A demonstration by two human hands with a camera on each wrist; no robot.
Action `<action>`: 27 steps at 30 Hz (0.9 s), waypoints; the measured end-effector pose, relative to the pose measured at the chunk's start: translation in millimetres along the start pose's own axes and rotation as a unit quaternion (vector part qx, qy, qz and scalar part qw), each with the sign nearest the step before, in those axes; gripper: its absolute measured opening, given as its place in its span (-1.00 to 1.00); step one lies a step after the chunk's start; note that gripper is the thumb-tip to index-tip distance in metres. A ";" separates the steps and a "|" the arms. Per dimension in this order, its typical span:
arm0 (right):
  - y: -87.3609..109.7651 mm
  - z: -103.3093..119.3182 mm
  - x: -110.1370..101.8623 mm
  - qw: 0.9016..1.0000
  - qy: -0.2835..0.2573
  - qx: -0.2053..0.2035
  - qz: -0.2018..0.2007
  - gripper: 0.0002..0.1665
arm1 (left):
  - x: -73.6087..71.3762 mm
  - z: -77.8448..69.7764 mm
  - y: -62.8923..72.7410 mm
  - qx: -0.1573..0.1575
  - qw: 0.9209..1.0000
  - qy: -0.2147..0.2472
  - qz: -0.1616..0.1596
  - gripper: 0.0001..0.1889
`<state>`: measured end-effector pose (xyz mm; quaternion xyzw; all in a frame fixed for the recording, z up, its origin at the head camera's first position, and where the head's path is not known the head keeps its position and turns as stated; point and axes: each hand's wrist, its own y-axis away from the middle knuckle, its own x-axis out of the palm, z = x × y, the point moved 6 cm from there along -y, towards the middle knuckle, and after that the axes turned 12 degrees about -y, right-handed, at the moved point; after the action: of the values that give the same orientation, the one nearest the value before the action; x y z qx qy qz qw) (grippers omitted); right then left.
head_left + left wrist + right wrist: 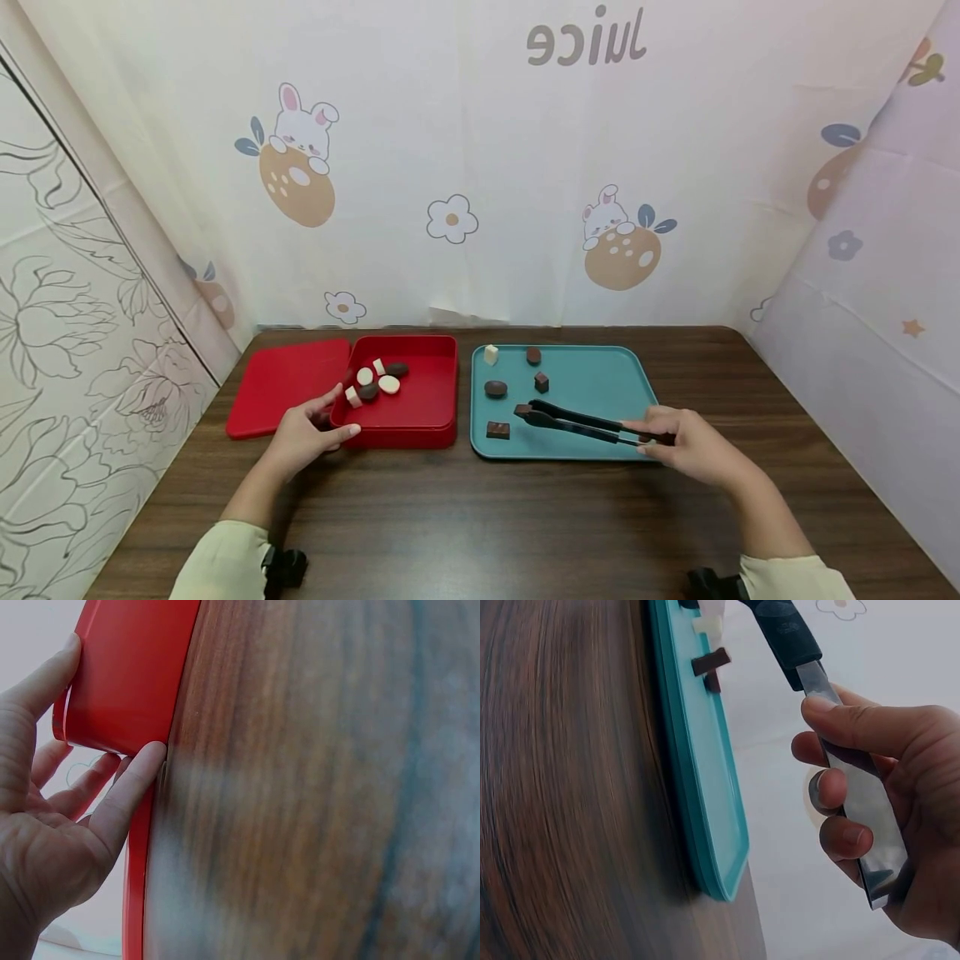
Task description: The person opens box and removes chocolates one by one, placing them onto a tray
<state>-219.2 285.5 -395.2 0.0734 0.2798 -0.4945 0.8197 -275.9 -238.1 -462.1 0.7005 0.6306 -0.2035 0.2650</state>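
1 brown chocolate [522, 411] is pinched in black tongs [573, 426] over the left half of the blue tray [600, 383]. The right hand [686, 440] grips the tongs; farther left, the left hand [306, 429] holds the red box [427, 387] by its near left corner, 6 pieces [389, 384] inside.

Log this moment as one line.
left grip: holds red box | right grip: holds black tongs | brown piece: in tongs, over teal tray | red box: white and dark pieces inside

Left hand [306, 435] half-curled, gripping; right hand [688, 442] curled in grip; forearms [258, 492] stretched forward, angled inward.
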 end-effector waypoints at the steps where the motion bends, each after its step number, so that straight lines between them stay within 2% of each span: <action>1: 1.7 0.1 -1.3 1.000 0.005 0.000 0.001 -0.54 | 0.0 -0.2 0.1 0.000 1.000 0.001 0.000 -0.05; 15: 18.0 -2.2 -16.1 0.998 0.049 0.036 0.015 -0.54 | -0.3 -0.6 0.2 0.002 1.000 -0.002 0.000 -0.06; 27: 16.5 -8.7 -14.4 0.993 0.058 0.097 0.019 -0.48 | -0.2 0.6 -0.9 -0.008 1.000 0.000 0.005 -0.06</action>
<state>-213.6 308.3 -397.4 0.1866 0.2764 -0.4988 0.8000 -276.8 -238.6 -462.5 0.7014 0.6288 -0.1974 0.2714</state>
